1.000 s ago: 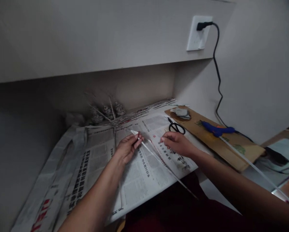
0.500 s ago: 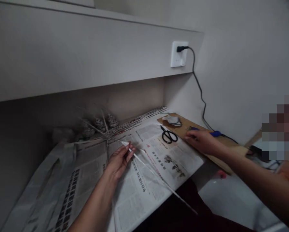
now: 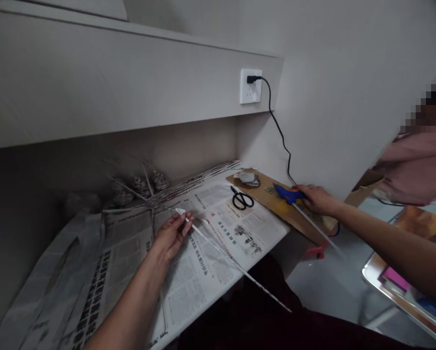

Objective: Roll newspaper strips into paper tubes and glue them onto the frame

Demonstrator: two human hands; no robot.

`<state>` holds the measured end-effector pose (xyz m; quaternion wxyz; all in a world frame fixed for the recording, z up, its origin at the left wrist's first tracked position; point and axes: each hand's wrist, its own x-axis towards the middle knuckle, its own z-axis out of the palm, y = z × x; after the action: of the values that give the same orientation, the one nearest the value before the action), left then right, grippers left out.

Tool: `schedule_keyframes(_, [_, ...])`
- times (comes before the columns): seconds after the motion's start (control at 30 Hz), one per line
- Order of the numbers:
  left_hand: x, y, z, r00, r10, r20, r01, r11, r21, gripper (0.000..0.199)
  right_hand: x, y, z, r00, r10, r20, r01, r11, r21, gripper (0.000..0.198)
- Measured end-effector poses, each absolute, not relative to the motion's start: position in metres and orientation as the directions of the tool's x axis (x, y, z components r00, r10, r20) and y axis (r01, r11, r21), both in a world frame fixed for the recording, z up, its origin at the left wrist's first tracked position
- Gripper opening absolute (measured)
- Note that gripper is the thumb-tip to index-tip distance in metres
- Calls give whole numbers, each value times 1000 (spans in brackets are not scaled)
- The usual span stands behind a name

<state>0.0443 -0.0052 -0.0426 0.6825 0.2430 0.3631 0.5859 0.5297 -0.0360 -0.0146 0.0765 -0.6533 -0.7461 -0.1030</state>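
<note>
My left hand (image 3: pixel 174 232) is closed in a pinch on a long thin rolled-paper stick (image 3: pixel 235 262), just below its white pointed tip (image 3: pixel 180 211). The stick slants down past the desk's front edge toward my lap. On the right, my right hand (image 3: pixel 315 198) is wrapped round the back end of a blue glue gun (image 3: pixel 289 194), its fingers partly hidden. A long pale glue stick (image 3: pixel 314 221) juts out of the gun's rear. Black-handled scissors (image 3: pixel 241 199) lie between my hands on the newspaper (image 3: pixel 199 233).
The glue gun is over a brown cardboard sheet (image 3: pixel 267 187) with a grey crumpled lump (image 3: pixel 247 179). A black cord (image 3: pixel 284 143) runs from the wall socket (image 3: pixel 251 87). Paper sticks (image 3: pixel 199 179) and small woven pieces (image 3: pixel 141 184) lie at the back. A person (image 3: pixel 418 155) is at right.
My right hand has moved right from the cardboard's edge and taken hold of the glue gun. My left hand keeps its pinch on the paper stick. The view has shifted a little to the right.
</note>
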Motion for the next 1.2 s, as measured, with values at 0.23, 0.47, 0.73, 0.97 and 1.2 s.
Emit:
schedule_keyframes(0.23, [47,-8,-41,72,979,-192,-628,194,754,13,503,-57,25,99,966,238,735,90,-672,51])
schedule_keyframes(0.47, [55,-14,-40,64,979,-196,-617,193,763,17,416,-92,42,-27,999,17,331,25,-943,41])
schedule_keyframes(0.73, [66,-27,-34,100,989,-106,-593,145,792,27,327,-106,24,-248,964,-101,153,-64,-986,37])
schedule_keyframes(0.97, [68,-30,-29,108,989,-104,-583,147,799,28,297,-95,9,-353,933,-77,181,-13,-983,35])
schedule_keyframes(1.2, [71,-33,-30,102,991,-92,-551,133,824,29,285,-92,3,-325,944,-54,468,111,-877,34])
